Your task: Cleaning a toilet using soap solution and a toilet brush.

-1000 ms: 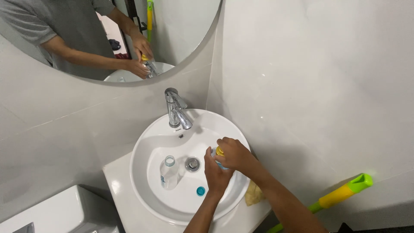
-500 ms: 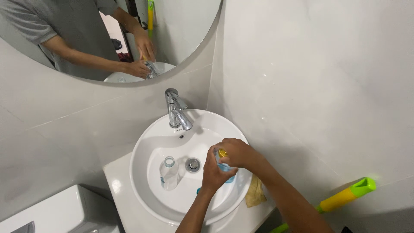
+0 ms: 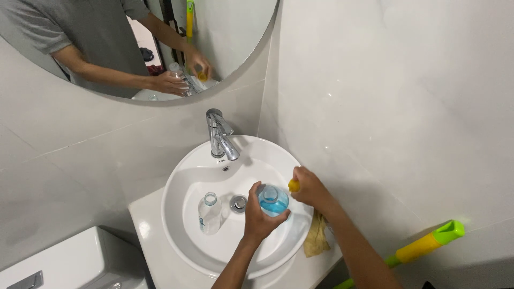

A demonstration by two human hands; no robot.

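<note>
Gripping a bottle over white basin.

Left hand gripping blue-labelled bottle over sink, right hand pinching yellow cap — just beside it

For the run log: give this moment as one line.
left hand: grips blue-tinted bottle over basin | right hand: holds yellow cap, off bottle | clear bottle: upright in basin

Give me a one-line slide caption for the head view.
Left hand grips an open bottle over the sink; right hand holds its yellow cap.
</note>
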